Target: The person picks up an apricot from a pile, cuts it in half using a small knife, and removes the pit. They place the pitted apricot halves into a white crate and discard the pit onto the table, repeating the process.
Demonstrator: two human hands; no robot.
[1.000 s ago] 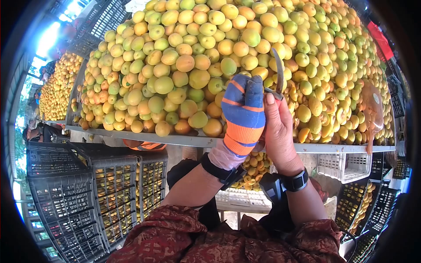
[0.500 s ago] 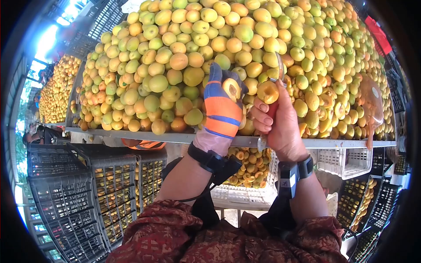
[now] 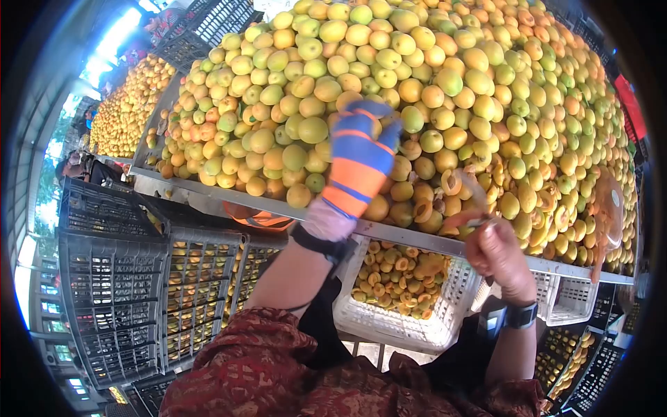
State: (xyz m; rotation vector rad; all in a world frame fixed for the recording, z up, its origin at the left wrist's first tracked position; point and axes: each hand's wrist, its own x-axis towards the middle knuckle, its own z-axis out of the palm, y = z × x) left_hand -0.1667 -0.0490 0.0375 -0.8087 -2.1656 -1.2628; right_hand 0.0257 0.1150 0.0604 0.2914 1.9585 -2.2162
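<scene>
My left hand (image 3: 360, 156), in a blue and orange glove, reaches over the front of the pile of apricots (image 3: 299, 128). Its fingers curl around an apricot (image 3: 377, 126), mostly hidden by the glove and slightly blurred. My bare right hand (image 3: 501, 260) is closed on a small knife (image 3: 475, 191) at the metal table edge, its curved blade pointing up and away from me. Several cut apricots (image 3: 451, 182) lie on the pile near the blade. Below, between my arms, a white crate (image 3: 406, 333) holds many apricot halves (image 3: 396, 278).
Black crates (image 3: 114, 278) stacked at the left hold fruit. The metal table rim (image 3: 417, 240) runs in front of me. Another white crate (image 3: 573, 299) stands at the right, below a transparent brownish bag (image 3: 606, 208). A second apricot heap (image 3: 128, 108) lies far left.
My right hand has moved down and right with the knife; the apricot half it held is gone from it. My left hand no longer shows its cut half and has turned onto the pile.
</scene>
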